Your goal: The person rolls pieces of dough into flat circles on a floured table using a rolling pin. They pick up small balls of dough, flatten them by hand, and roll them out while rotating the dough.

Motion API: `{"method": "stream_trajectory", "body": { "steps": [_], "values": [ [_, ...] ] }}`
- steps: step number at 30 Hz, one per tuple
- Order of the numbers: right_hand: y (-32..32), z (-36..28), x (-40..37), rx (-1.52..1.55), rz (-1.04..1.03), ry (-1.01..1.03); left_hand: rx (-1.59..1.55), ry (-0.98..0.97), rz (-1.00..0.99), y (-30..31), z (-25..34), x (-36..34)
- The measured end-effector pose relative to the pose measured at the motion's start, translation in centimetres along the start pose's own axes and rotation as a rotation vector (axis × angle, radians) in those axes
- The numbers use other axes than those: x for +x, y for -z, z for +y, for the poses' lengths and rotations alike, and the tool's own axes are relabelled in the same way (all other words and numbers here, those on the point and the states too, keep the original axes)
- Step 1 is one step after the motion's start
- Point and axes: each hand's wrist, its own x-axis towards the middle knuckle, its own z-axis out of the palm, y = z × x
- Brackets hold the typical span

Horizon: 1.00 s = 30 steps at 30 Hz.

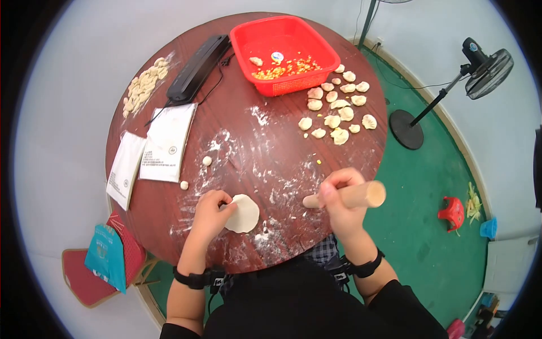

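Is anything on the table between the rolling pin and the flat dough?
Nothing solid: only loose flour lies between the rolling pin in the right hand and the dough round at the left hand.

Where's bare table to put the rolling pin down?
Floury middle of the table, between the white bags and the dumplings, below the red basket. Crowded: the dumplings' side, and the left edge with bags, black machine and dough pieces.

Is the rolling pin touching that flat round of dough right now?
Apart. The head view shows floured table between the rolling pin, gripped in the right hand, and the dough round, which the left hand holds.
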Motion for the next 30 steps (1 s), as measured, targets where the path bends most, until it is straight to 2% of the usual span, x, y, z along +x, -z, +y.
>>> {"method": "stream_trajectory", "body": {
  "steps": [2,4,5,9,12,14,16,18,19,21,22,23,26,30],
  "values": [
    [0.0,0.0,-0.2,-0.177,-0.079,0.113,-0.08,-0.068,-0.007,0.5,0.7,0.5],
    [-0.4,-0.4,-0.5,-0.247,-0.123,0.143,-0.568,0.172,-0.241,1.5,1.6,1.6],
    [-0.7,-0.5,-0.5,-0.317,-0.171,0.172,-0.588,0.107,-0.283,1.9,2.5,2.5],
    [-1.4,-0.2,-0.4,-0.316,-0.237,0.205,-0.558,0.005,-0.21,2.0,6.6,7.3],
    [-1.6,-0.1,-0.2,-0.293,-0.192,0.165,-0.696,0.033,-0.223,1.0,8.3,10.9],
    [-1.2,0.0,-0.1,-0.26,-0.166,0.107,-0.905,0.135,-0.174,-0.5,7.8,13.0],
    [-0.8,0.2,-0.1,-0.225,-0.136,0.048,-0.843,0.196,-0.148,-2.0,5.3,14.3],
    [-0.3,0.6,0.0,-0.161,-0.106,-0.035,-0.48,0.326,-0.037,-3.2,1.6,15.1],
    [-0.2,0.5,0.0,-0.16,-0.105,-0.03,-0.479,0.321,-0.036,-3.1,0.0,15.4],
    [0.0,0.2,0.0,-0.13,-0.102,-0.051,-0.224,0.129,0.205,-2.1,-2.7,16.0],
    [0.1,0.2,0.0,-0.127,-0.098,-0.055,-0.17,0.15,0.244,-0.7,-2.2,15.8],
    [0.2,0.2,0.0,-0.14,-0.112,-0.053,-0.122,0.044,0.326,0.7,-1.7,15.8],
    [0.0,0.0,0.0,-0.165,-0.136,-0.019,-0.036,-0.046,0.558,3.8,1.6,15.3],
    [0.0,0.2,0.2,-0.182,-0.157,0.037,0.096,-0.168,0.606,3.5,1.4,16.8]
  ]
}}
